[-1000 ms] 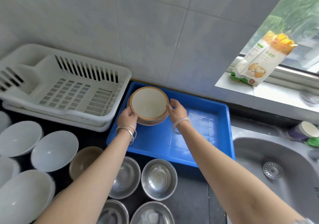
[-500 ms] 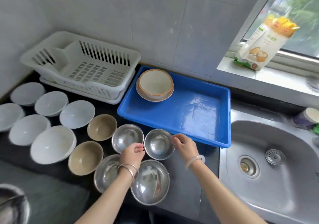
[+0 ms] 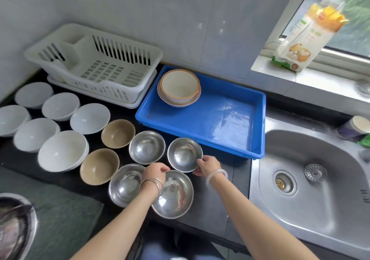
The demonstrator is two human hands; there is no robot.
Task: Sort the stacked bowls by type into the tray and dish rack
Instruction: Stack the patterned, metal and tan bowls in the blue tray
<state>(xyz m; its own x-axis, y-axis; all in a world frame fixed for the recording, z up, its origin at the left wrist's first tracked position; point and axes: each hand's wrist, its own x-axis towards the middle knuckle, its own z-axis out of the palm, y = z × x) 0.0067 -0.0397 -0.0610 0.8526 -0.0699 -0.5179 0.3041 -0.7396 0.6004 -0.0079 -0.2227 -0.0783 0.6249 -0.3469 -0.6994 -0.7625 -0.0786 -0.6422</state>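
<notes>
Both my hands have left the blue tray point(image 3: 202, 131) for the tabletop point(image 3: 212, 207). My left fingers point(image 3: 165, 168) and right fingers point(image 3: 200, 162) now pinch opposite rims of a steel bowl point(image 3: 184, 154).

Grey tiled wall point(image 3: 180, 19) — daylit window point(image 3: 340, 19), black counter point(image 3: 210, 209), steel sink point(image 3: 312, 189).

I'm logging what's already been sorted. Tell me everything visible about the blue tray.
The blue tray is a rectangular, shallow plastic-looking bin with raised walls and a rolled rim. Its floor is glossy, with faint scored lines toward the right. It sits flat on the dark counter, between the white dish rack and the sink, its back edge near the tiled wall. In its back left corner sits a stack of cream bowls with orange rims; the rest is bare. Neither hand touches it.
</notes>
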